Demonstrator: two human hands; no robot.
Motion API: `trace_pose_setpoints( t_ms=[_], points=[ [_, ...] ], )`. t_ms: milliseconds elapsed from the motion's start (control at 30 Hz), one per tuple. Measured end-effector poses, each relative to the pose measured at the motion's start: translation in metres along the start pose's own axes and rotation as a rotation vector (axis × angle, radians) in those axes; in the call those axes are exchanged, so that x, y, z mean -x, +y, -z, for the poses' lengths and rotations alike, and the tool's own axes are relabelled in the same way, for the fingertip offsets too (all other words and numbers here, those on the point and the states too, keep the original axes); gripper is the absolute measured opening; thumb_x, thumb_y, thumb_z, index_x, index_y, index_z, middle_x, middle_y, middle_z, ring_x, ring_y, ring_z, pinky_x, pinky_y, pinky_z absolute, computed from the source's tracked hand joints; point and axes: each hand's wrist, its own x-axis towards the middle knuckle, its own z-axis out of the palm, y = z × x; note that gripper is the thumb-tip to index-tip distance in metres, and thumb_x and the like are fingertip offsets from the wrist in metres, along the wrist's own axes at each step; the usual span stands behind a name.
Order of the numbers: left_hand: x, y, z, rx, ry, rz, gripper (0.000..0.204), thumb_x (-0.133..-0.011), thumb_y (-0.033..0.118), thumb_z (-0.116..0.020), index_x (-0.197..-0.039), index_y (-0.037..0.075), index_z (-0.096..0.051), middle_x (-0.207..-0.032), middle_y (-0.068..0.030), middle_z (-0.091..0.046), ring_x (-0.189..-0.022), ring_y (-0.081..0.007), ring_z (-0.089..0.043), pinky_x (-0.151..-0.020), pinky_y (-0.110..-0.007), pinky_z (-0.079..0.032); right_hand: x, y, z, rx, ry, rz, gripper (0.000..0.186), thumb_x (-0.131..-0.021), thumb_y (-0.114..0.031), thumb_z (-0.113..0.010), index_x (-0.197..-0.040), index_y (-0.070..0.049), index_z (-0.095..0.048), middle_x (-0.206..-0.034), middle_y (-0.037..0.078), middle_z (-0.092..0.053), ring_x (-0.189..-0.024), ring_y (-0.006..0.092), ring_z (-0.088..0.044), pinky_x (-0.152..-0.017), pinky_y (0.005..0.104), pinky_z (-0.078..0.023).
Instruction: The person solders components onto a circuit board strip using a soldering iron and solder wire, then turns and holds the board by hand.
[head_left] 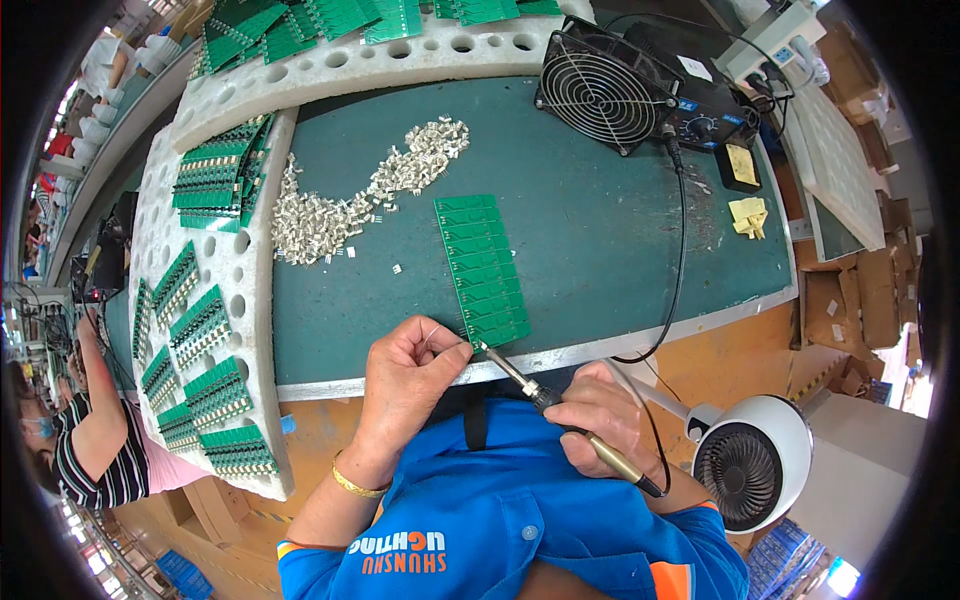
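Observation:
A green circuit board panel (482, 265), split into several narrow strips, lies on the teal bench mat near its front edge. My right hand (603, 412) grips a soldering iron (515, 375) by its handle, and the iron's tip meets the panel's near left corner. Beside that corner, my left hand (405, 370) pinches a thin solder wire (432, 332), which loops up from the fingers. Fingertips of the left hand hide the wire's end. A row of fine pins runs along the panel's lower left edge.
Small white connectors (320, 222) lie heaped beyond the panel. White foam trays (262, 330) hold more green boards at left and back. A black fume fan (600, 90), a soldering station (700, 125) and yellow sponge (748, 217) stand at right; a white fan (745, 465) is below.

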Motion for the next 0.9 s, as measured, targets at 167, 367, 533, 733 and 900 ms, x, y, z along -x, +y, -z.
trace_pose_setpoints(
  t_ms=[167, 367, 533, 733, 900],
  points=[
    [-0.0017, 0.0007, 0.0003, 0.009, -0.006, 0.002, 0.011, -0.088, 0.003, -0.073, -0.087, 0.003, -0.062, -0.078, 0.0011, -0.064, -0.068, -0.0024, -0.055, -0.06, -0.019, -0.044, -0.0025, 0.0061, -0.0036, -0.019, 0.057, 0.04, 0.023, -0.087, -0.015, -0.07, -0.106, -0.003, -0.068, -0.074, 0.006, -0.063, -0.061, 0.0193, -0.06, -0.065, 0.0352, -0.044],
    [-0.0012, 0.0017, -0.0015, 0.011, 0.004, 0.009, 0.012, -0.088, 0.002, -0.073, -0.087, 0.004, -0.061, -0.077, 0.002, -0.063, -0.067, -0.0019, -0.054, -0.06, -0.018, -0.043, -0.0019, 0.0068, -0.0005, -0.049, 0.059, 0.026, 0.021, -0.086, -0.015, -0.069, -0.104, -0.003, -0.069, -0.073, 0.006, -0.063, -0.061, 0.0193, -0.06, -0.065, 0.0353, -0.044],
    [-0.0015, 0.0012, -0.0008, 0.016, 0.002, 0.006, 0.011, -0.088, 0.001, -0.072, -0.088, 0.004, -0.061, -0.077, 0.0028, -0.062, -0.067, -0.0016, -0.053, -0.06, -0.018, -0.041, -0.0014, 0.0084, 0.0006, -0.1, 0.054, -0.023, 0.02, -0.087, -0.014, -0.069, -0.103, -0.002, -0.069, -0.074, 0.006, -0.065, -0.06, 0.0199, -0.061, -0.065, 0.0359, -0.044],
    [-0.0009, 0.0021, -0.0016, 0.04, 0.005, 0.005, 0.011, -0.087, 0.0, -0.071, -0.088, 0.004, -0.061, -0.077, 0.0029, -0.062, -0.067, -0.0015, -0.053, -0.06, -0.018, -0.041, -0.0033, 0.0076, -0.0002, -0.115, 0.067, -0.046, 0.019, -0.087, -0.014, -0.069, -0.101, -0.002, -0.069, -0.072, 0.006, -0.065, -0.059, 0.0201, -0.061, -0.065, 0.0358, -0.044],
    [-0.0006, 0.0027, -0.0028, 0.029, 0.012, 0.008, 0.011, -0.087, 0.0, -0.071, -0.089, 0.004, -0.061, -0.078, 0.0033, -0.062, -0.069, -0.0015, -0.053, -0.061, -0.018, -0.042, -0.0026, 0.0107, -0.0033, -0.078, 0.088, 0.025, 0.018, -0.085, -0.013, -0.069, -0.099, -0.002, -0.069, -0.07, 0.006, -0.063, -0.055, 0.019, -0.059, -0.062, 0.0352, -0.043]
  ],
)
